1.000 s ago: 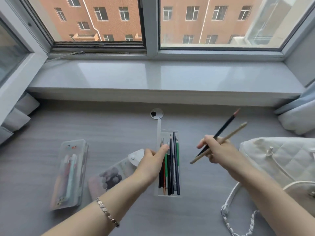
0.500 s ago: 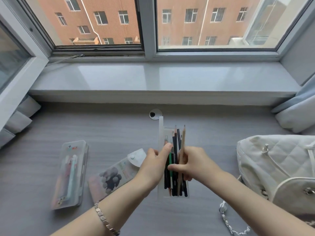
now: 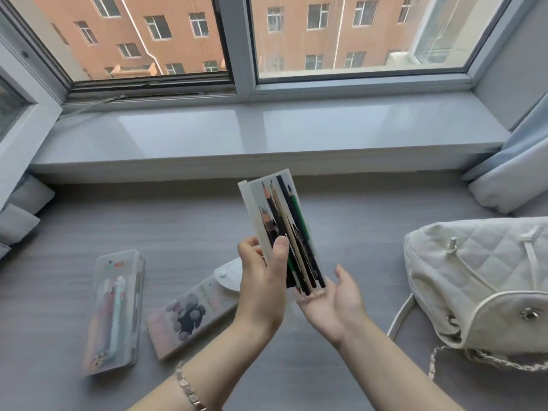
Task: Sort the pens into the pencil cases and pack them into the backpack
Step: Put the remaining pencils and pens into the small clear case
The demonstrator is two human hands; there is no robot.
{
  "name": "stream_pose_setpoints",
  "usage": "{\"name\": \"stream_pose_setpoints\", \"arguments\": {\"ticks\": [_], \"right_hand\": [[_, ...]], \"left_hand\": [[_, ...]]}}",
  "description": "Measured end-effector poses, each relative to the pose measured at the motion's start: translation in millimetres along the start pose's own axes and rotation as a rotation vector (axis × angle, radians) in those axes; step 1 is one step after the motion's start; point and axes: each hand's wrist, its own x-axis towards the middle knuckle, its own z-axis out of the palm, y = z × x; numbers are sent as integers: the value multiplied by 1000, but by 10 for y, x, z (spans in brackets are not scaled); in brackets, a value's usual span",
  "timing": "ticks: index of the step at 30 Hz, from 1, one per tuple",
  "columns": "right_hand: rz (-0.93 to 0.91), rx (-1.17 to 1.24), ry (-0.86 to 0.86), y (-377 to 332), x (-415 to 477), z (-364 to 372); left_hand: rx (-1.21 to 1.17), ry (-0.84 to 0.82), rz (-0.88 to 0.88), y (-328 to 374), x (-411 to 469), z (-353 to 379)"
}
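My left hand (image 3: 262, 280) grips a clear pencil case (image 3: 255, 209) lifted off the desk and tilted, its far end pointing up and away. Several pencils (image 3: 289, 229), black, green and wooden, lie inside it. My right hand (image 3: 335, 304) is open, palm up, touching the case's near bottom end. A white quilted backpack (image 3: 474, 277) lies on the desk at the right. Two other pencil cases rest on the desk at the left: a clear one with pens (image 3: 115, 310) and a printed one with a paw picture (image 3: 189, 315).
The grey desk (image 3: 341, 221) runs to a white window sill (image 3: 267, 137) at the back. Cushions (image 3: 510, 179) sit at the far right and at the far left. The backpack's chain strap (image 3: 462, 357) trails on the desk near my right forearm.
My right hand put its two pencils into the clear case and let go. My left hand then lifted the case off the desk and tilted it, and my right palm moved under its end.
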Motion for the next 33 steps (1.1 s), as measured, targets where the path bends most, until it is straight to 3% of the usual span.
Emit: {"name": "stream_pose_setpoints", "arguments": {"ticks": [4, 9, 13, 16, 19, 23, 27, 33], "right_hand": [[10, 33, -75, 30, 38, 107], [4, -91, -112, 86, 40, 135], [-168, -534, -47, 128, -25, 74], [-280, -878, -175, 77, -89, 2], [-248, -974, -297, 18, -121, -48], [-290, -990, -313, 21, -121, -103], [-242, -945, -268, 60, -121, -120], [-269, -1031, -270, 50, -132, -119]], "left_hand": [[12, -13, 24, -72, -7, 31], [-1, 33, -99, -17, 99, -15], [-39, 13, -273, -40, 285, -77], [-119, -49, -380, -40, 343, -139], [-109, -130, -429, -71, 351, -198], [-84, -183, -388, -127, 289, -209], [209, -178, -237, -212, 196, -189], [977, -192, 109, -321, -85, -144]]}}
